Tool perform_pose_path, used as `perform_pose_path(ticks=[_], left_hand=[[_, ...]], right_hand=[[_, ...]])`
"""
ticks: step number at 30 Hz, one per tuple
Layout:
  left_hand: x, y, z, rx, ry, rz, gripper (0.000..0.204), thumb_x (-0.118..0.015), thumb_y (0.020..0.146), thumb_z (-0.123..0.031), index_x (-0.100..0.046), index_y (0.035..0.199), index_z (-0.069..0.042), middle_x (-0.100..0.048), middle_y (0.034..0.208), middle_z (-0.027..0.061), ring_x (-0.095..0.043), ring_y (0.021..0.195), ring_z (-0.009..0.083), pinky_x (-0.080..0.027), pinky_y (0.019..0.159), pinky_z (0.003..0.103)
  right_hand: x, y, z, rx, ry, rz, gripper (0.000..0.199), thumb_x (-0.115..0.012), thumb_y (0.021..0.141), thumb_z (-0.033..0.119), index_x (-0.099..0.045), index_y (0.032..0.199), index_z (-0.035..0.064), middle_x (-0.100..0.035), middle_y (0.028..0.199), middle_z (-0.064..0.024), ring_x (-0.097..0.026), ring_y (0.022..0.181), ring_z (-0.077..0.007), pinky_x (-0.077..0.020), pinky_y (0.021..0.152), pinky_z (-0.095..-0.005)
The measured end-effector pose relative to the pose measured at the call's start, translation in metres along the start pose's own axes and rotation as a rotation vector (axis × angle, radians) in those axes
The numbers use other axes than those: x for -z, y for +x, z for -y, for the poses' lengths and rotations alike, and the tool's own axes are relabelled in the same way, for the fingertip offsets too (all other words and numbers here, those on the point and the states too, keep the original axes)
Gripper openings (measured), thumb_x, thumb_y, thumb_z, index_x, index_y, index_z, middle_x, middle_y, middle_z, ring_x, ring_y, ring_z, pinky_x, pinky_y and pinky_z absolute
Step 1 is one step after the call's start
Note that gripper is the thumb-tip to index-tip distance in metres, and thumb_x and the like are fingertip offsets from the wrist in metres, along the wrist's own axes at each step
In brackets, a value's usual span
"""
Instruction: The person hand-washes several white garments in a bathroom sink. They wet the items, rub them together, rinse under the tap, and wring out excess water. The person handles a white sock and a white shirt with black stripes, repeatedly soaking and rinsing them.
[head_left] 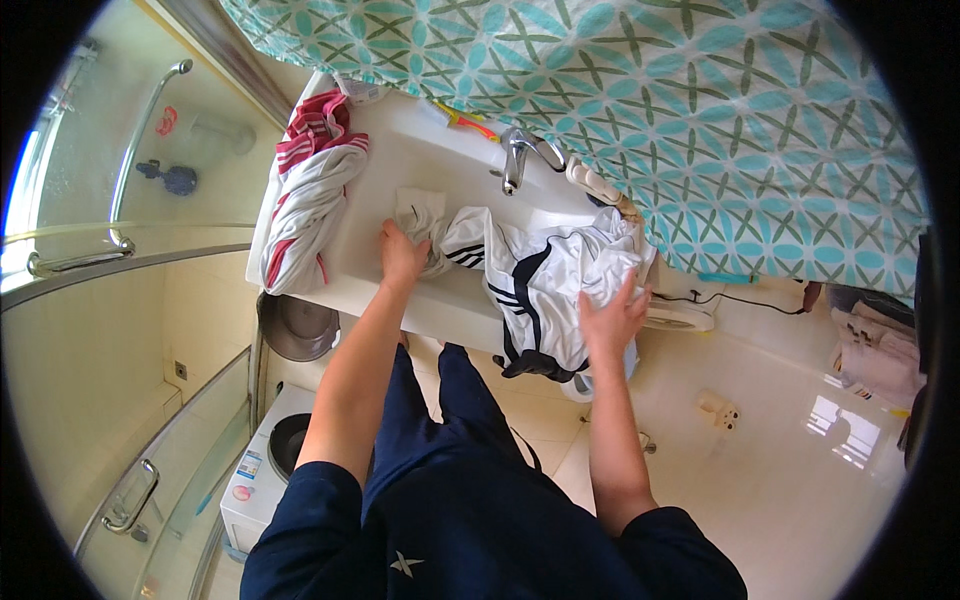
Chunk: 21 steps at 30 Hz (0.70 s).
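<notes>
- Shirt (560,275) blocks much of the sink's (375,150) three o'clock end.
- Left hand (403,258), ten o'clock, on cloth (420,208); I can't tell its grip.
- Right hand (611,320), three o'clock, spread on shirt.

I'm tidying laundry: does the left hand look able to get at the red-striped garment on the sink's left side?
Probably yes: only bare sink shows between the left hand and the garment.

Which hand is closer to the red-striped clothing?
Left: the left hand is over the sink, a short gap from the red-striped clothing; the right hand is farther, on the black-striped white clothing.
</notes>
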<state>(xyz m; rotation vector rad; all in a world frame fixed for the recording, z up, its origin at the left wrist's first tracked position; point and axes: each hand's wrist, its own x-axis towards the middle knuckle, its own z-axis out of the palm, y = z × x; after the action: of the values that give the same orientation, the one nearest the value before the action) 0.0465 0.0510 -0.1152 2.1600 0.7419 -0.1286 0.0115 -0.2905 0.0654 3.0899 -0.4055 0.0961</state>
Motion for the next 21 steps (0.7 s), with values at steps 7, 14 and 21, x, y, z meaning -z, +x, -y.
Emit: perform_pose_path(ticks=[7,14,21], left_hand=[[-0.015,0.010,0.020,0.068,0.029,0.168,0.062,-0.079,0.078,-0.019,-0.047,0.124,0.006,-0.068,0.111,0.0325,-0.066,0.108,0.0480,-0.054,0.095,0.051],[-0.017,0.014,0.026,0.017,0.104,0.216,0.039,-0.070,0.082,-0.016,-0.061,0.114,0.006,-0.070,0.113,0.0298,-0.068,0.108,0.0454,-0.054,0.094,0.050],[-0.016,0.013,0.024,0.074,-0.031,0.142,0.031,-0.065,0.085,-0.015,-0.066,0.112,0.000,-0.069,0.115,0.0273,-0.064,0.112,0.0446,-0.051,0.098,0.050]], right_hand=[[0.004,-0.075,0.034,0.651,0.154,0.350,0.079,-0.093,0.066,0.035,-0.062,0.139,0.0267,-0.040,0.151,-0.0184,-0.045,0.131,-0.0418,-0.0374,0.108,-0.0576],[-0.017,-0.021,-0.021,0.597,0.304,0.698,0.042,-0.055,0.081,-0.005,-0.072,0.111,0.0170,-0.068,0.108,-0.0188,-0.065,0.098,-0.0429,-0.0534,0.087,-0.0482],[-0.015,0.013,-0.014,0.503,-0.040,0.081,0.020,-0.061,0.089,0.008,-0.073,0.104,0.0156,-0.061,0.100,-0.0143,-0.062,0.102,-0.0385,-0.0504,0.084,-0.0495]])
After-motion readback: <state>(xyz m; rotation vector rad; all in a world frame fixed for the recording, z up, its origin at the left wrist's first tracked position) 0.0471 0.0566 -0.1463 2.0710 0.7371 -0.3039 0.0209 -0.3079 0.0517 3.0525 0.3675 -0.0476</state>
